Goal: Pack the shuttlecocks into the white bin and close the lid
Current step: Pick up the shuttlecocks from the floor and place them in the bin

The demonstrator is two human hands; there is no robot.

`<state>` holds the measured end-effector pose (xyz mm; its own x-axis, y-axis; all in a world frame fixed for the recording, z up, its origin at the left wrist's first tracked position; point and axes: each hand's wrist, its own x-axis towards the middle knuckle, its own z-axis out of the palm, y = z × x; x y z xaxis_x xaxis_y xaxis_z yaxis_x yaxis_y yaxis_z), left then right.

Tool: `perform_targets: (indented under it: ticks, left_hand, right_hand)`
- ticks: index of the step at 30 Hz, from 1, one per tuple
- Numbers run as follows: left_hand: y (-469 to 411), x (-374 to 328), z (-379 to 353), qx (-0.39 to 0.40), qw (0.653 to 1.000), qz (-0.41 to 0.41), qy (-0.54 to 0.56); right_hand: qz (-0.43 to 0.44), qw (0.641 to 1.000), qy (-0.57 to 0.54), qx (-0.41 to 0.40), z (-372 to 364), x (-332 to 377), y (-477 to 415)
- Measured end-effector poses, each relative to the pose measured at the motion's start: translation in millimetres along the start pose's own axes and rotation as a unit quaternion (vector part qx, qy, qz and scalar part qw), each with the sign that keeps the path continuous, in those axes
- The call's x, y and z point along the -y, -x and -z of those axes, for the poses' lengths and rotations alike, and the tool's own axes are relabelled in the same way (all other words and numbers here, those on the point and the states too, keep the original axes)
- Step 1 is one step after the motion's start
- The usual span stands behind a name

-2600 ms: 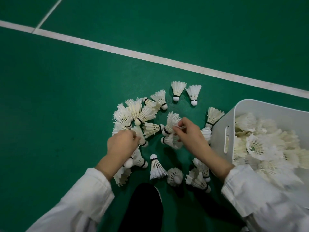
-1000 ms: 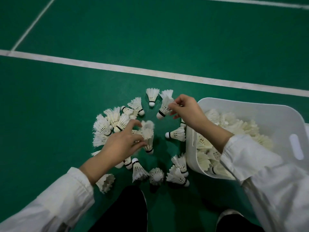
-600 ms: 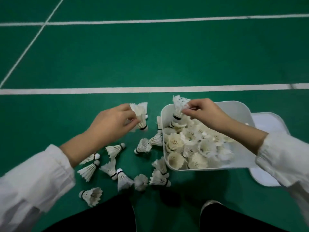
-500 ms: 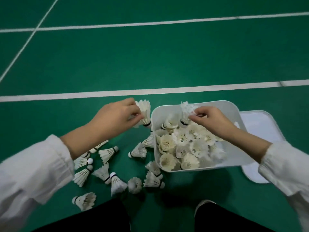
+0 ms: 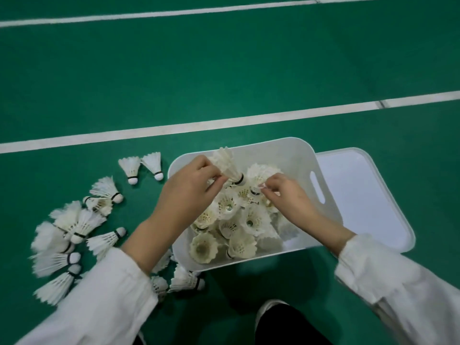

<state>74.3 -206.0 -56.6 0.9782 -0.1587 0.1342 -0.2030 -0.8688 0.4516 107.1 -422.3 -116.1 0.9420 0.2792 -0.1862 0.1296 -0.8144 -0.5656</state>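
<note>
Shuttlecocks [image 5: 74,222] loose left of white bin [image 5: 286,155], lid [image 5: 361,195] at right; left hand [image 5: 184,195], right hand [image 5: 288,197] each pinch shuttlecock [image 5: 227,165] above bin.

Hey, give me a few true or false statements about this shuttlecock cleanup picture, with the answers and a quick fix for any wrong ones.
1. The lid is on the bin. False: the lid lies on the floor, right of the open bin.
2. The left hand and the right hand are both over the bin. True.
3. The left hand is empty. False: it holds a shuttlecock near its cork end.
4. Loose shuttlecocks lie on the floor left of the bin. True.
5. The bin is empty. False: a pile of shuttlecocks sits inside it.
</note>
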Motion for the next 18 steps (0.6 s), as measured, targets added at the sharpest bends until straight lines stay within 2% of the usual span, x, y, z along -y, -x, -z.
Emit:
perform_targets:
  ticks: [5,8,14,17,18]
  left_hand:
    - [-3,-2,-10,-0.007,1.0,0.012,0.025]
    - [-1,1,-13,-0.003,1.0,0.015,0.024]
    - [-2,7,-15,-0.006,0.998,0.042,0.046]
    - [-3,4,-13,-0.004,0.998,0.042,0.039]
    - [-4,3,-13,-0.003,0.998,0.041,0.038]
  right_hand:
    - [0.045,0.995,0.064,0.061,-28,1,-14]
    - [0.027,0.99,0.095,0.099,-31,0,-22]
    - [0.044,0.997,0.052,0.031,-28,-1,-21]
    - [0.025,0.986,0.131,0.102,-30,6,-17]
    - [0.024,0.985,0.128,0.116,-28,7,-17]
